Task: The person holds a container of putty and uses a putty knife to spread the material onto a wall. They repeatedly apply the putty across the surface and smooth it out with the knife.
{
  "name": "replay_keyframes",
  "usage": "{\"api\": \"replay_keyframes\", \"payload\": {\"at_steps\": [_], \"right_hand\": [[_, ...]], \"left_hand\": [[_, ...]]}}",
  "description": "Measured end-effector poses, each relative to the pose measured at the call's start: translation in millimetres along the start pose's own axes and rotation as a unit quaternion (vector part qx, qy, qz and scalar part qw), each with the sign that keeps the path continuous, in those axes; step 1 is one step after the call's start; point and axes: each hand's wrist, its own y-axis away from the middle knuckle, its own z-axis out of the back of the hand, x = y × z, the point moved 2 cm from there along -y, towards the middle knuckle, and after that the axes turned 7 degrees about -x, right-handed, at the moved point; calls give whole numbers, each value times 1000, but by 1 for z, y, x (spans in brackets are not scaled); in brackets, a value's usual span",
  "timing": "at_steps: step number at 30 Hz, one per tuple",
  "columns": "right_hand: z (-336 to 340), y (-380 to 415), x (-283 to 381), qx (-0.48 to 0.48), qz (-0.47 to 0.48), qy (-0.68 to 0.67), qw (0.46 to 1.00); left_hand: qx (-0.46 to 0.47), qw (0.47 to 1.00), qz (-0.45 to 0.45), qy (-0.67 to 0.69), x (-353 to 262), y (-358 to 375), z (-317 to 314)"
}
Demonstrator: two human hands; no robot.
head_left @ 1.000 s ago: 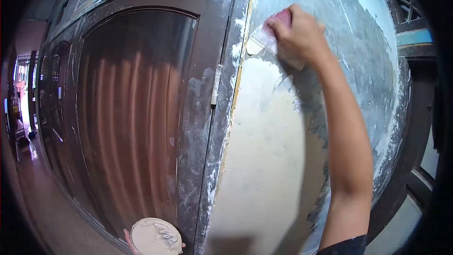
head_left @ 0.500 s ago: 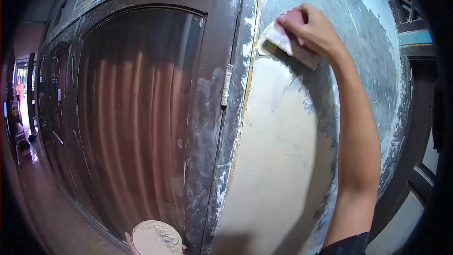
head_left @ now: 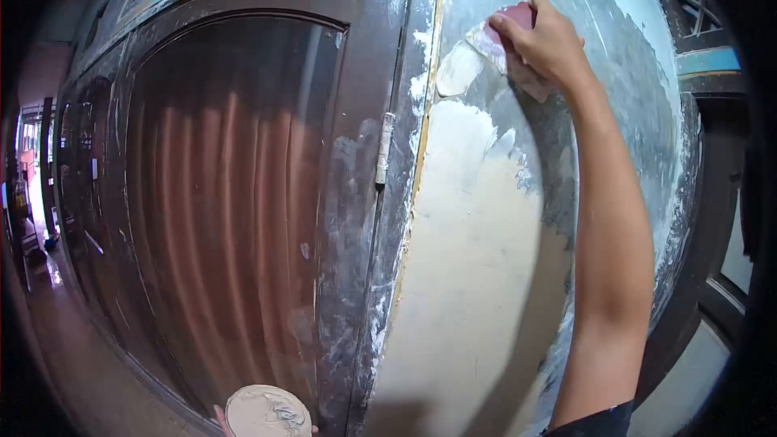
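My right hand [head_left: 552, 44] is closed around a pinkish putty spreader [head_left: 518, 18], its edge smeared with cream putty and pressed against the grey wall [head_left: 599, 97]. Just left of the blade lies a fresh putty streak [head_left: 460, 71]. Beneath it, a broad cream-coated area [head_left: 469, 235] covers the wall beside the door frame. At the bottom, my left hand [head_left: 219, 417] supports a round tub of putty [head_left: 257, 414] from below. Only some fingertips show at the tub's sides; the rest of that hand is hidden.
A dark wooden door [head_left: 356, 226] with a glass pane and brown curtain [head_left: 218, 218] behind it stands left of the wall. Its hinge [head_left: 385, 150] carries paint smears. Another dark door frame [head_left: 712, 162] stands at the right. Tiled floor [head_left: 89, 340] runs along the left.
My right hand has moved slightly up and right with the spreader, uncovering a putty streak on the grey wall. The left hand still holds the tub at the bottom.
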Motion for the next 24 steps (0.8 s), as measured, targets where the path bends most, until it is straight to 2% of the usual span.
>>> {"api": "replay_keyframes", "payload": {"at_steps": [2,4,5,6,8,9,12,14,15,16,18,19,20,22,24], "right_hand": [[4,-4,-3,-15,-21,-14,1000],[3,7,19,31,49,-105,993],[-3,16,26,41,65,-95,993],[-6,19,30,42,91,-21,995],[-8,9,13,-6,38,-44,998],[1,1,7,9,-6,-63,998],[2,5,4,51,-14,-129,990],[-3,24,23,38,89,-92,991],[-4,23,23,37,99,-62,992],[-6,23,23,37,107,-32,993],[0,7,8,22,69,-40,997],[6,1,3,4,34,-44,998],[6,-1,2,29,24,-53,998],[0,15,18,57,61,-115,990],[-7,28,33,80,129,-54,987]], "left_hand": [[8,1000,1,-2,-3,2,-2],[21,999,33,9,-2,14,-14],[-15,1000,22,5,-1,20,-24],[-15,1000,23,4,-2,20,-28],[-12,999,36,17,-2,22,-32],[-12,999,35,17,-3,27,-39],[-9,1000,27,8,-8,38,-48],[62,995,73,24,-6,34,-43],[148,984,94,15,-7,39,-48],[147,985,92,15,-6,40,-53],[24,998,47,18,-6,43,-57],[30,999,38,3,-5,33,-43],[17,1000,0,7,-2,23,-30],[34,999,22,-10,-7,34,-37],[10,1000,26,9,-5,37,-46]]}}
